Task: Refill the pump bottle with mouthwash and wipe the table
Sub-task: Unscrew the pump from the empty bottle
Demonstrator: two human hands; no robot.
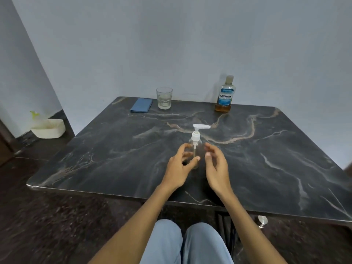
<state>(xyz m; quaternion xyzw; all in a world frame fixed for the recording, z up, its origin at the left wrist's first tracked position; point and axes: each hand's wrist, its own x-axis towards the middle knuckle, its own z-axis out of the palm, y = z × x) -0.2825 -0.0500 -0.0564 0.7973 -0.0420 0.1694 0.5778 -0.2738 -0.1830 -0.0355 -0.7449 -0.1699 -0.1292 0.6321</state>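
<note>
A clear pump bottle (195, 147) with a white pump head stands upright in the middle of the dark marble table (266, 168); it looks empty. My left hand (180, 166) is at the bottle's left side with thumb and fingers curved around its body, apparently just touching it. My right hand (216, 166) hovers close on the right, fingers relaxed, holding nothing. A mouthwash bottle (225, 94) with a blue label and amber liquid low inside stands at the table's far edge. A folded blue cloth (141, 105) lies at the far left.
An empty drinking glass (164, 97) stands beside the cloth at the back. A white basket (48, 128) sits on the floor left of the table, by the wall. My knees (182, 242) are under the near edge.
</note>
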